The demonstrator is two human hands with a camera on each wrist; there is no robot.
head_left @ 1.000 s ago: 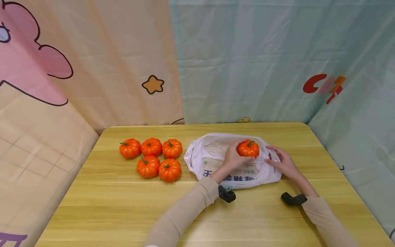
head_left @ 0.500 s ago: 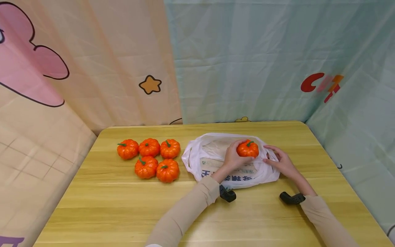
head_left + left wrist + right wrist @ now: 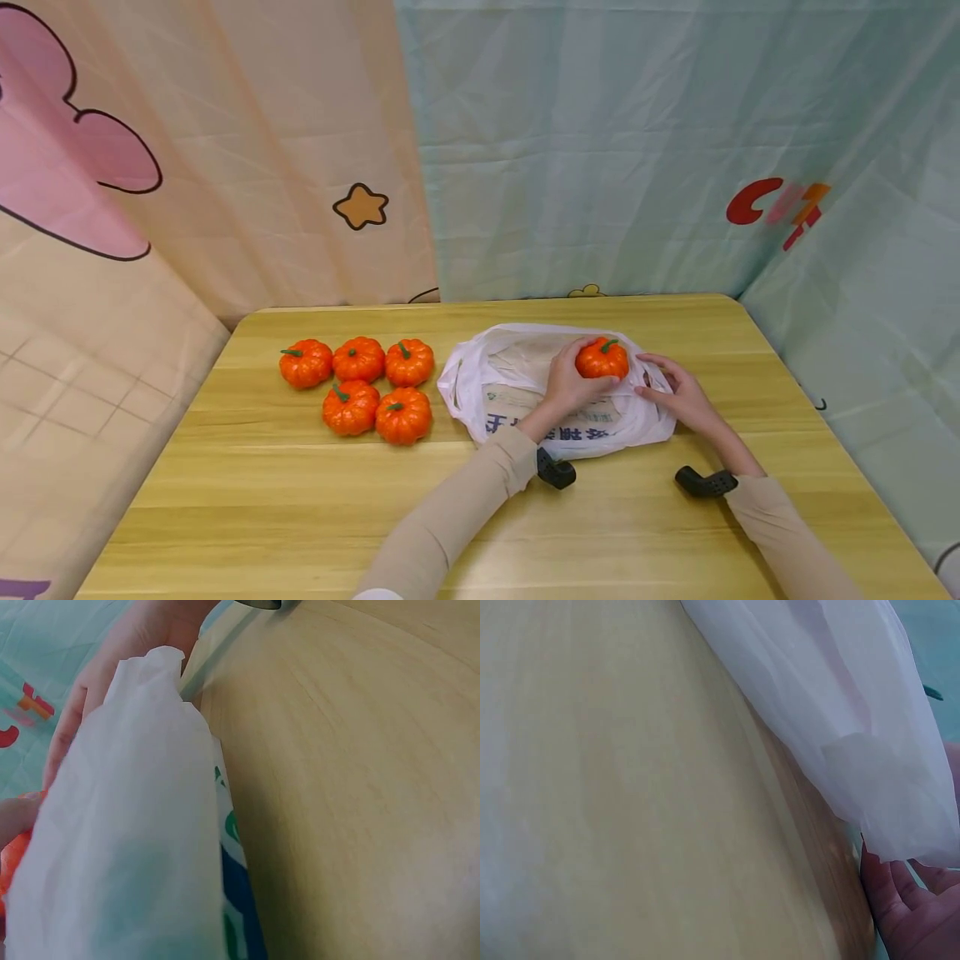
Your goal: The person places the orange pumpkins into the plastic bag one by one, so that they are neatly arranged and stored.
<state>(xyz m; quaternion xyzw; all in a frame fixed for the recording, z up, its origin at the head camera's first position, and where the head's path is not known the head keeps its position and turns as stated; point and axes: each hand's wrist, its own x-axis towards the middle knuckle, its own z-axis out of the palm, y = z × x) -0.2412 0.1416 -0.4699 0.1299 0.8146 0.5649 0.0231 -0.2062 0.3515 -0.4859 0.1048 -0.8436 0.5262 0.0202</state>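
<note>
A small orange pumpkin (image 3: 609, 362) with a green stem is gripped by my left hand (image 3: 567, 385), above the right half of a white plastic bag (image 3: 652, 423). The bag lies on its side with its mouth spread and blue printing showing through. At the bag's right end, my right hand (image 3: 688, 402) pinches the plastic edge, thumb in front and fingers behind. In the left wrist view, the bag (image 3: 135, 802) hides most of the pumpkin (image 3: 10, 861). From the right wrist, the bag's edge (image 3: 900, 802) covers the right fingertips (image 3: 889, 896).
Several more orange pumpkins (image 3: 358, 360) sit in two rows on the wooden table (image 3: 285, 517), left of the bag. Printed curtains (image 3: 585, 150) stand behind the table and at both sides. A black wrist device (image 3: 703, 482) is on each forearm.
The head view has shifted slightly, so the scene slides left. My left hand and its pumpkin sit a little further right over the bag. The right hand keeps its place at the bag's edge.
</note>
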